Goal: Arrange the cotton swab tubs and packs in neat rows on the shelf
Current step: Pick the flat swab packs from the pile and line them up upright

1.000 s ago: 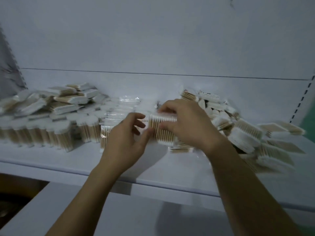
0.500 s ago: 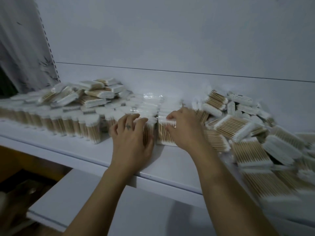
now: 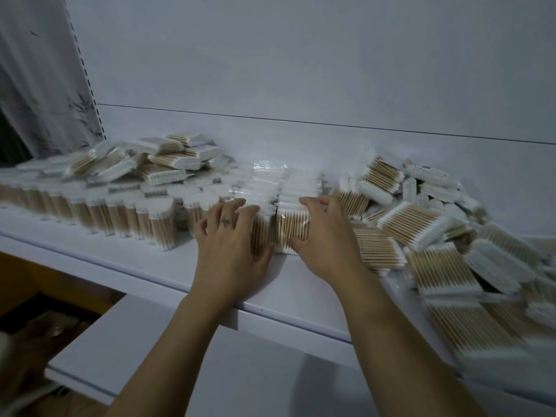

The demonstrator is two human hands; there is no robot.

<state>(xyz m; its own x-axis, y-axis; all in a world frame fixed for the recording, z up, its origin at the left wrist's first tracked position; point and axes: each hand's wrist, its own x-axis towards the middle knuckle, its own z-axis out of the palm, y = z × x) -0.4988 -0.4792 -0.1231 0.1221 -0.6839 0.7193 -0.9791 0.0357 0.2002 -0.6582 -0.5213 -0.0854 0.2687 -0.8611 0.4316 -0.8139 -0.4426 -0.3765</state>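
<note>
The clear-wrapped pack of wooden-stemmed cotton swabs (image 3: 293, 233) stands upright near the front middle of the white shelf (image 3: 156, 267), white tips up. My right hand (image 3: 326, 245) grips it, fingers curled over its top edge and thumb pressed against its lower front. Touching it on the left stands a second upright pack (image 3: 261, 234). My left hand (image 3: 230, 254) lies against that one, fingers nearly straight and spread over its face and top, thumb touching its bottom corner, clasping nothing.

Behind both, more wrapped packs (image 3: 282, 182) run back toward the white back panel (image 3: 301, 70), though glare blurs them. To the left, a row of clear tubs of swabs (image 3: 126, 212) stands along the shelf, with a loose pile of flat packs (image 3: 168, 164) heaped on and behind it. To the right — just beside my right wrist — a jumbled heap of flat packs (image 3: 421, 230) sprawls toward the shelf's front edge. Below juts a lower white shelf (image 3: 180, 341), and a pale curtain (image 3: 36, 85) printed with dark leaves hangs at the far left.
</note>
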